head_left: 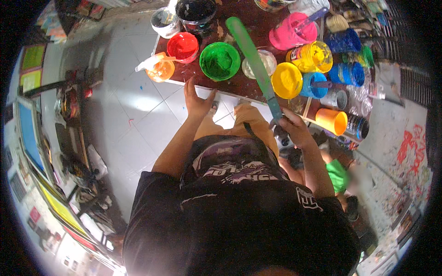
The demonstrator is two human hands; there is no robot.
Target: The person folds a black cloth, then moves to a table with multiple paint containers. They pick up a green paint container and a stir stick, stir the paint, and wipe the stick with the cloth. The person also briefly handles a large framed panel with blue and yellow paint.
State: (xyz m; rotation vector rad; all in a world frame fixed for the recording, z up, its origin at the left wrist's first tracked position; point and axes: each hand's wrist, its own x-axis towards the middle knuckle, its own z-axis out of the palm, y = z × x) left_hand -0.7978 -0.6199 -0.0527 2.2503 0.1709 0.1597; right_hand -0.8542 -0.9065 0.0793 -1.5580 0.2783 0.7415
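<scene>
My right hand (294,128) is closed round the handle of a long ink spatula (251,55), which slants up and left over the table. Green ink coats most of its blade, with a bare stretch near the handle. Left of the blade stands a round tub of green ink (220,62), apart from it. A whitish tub (252,65) is partly hidden behind the blade. My left hand (199,102), fingers apart and holding nothing, hovers by the table's near edge, below the red ink tub (183,47) and the orange tub (160,70).
Yellow (287,82), blue (314,84) and pink (294,31) tubs crowd the right of the dark red table (246,11). A black bucket (196,14) stands at the back left. Another person in a green top (337,175) is low at the right. Racks (69,170) line the left.
</scene>
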